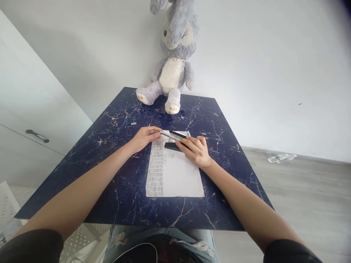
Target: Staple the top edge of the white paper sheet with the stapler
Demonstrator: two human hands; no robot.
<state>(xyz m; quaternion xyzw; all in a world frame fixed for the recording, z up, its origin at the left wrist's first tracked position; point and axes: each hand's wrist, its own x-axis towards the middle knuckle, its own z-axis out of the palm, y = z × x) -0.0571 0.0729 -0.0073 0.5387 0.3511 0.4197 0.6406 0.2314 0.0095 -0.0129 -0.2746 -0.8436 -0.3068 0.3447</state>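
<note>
My right hand (196, 149) is wrapped round a black stapler (172, 146), which is opened up, with its top cover raised and the metal staple channel showing between cover and base. The fingers of my left hand (148, 138) are pinched together at the front tip of that channel. Whatever lies between them is too small to make out. Under both hands, a sheet of paper (182, 179) lies flat on the table, with dense printed or drawn rows down its left side and a white area at the right.
A small pale strip (133, 124) lies on the dark blue marbled table (131, 197), left of the paper. At the back edge sits a large grey plush toy (171, 73) against the wall. A clear plastic bottle (282, 157) lies on the floor at right.
</note>
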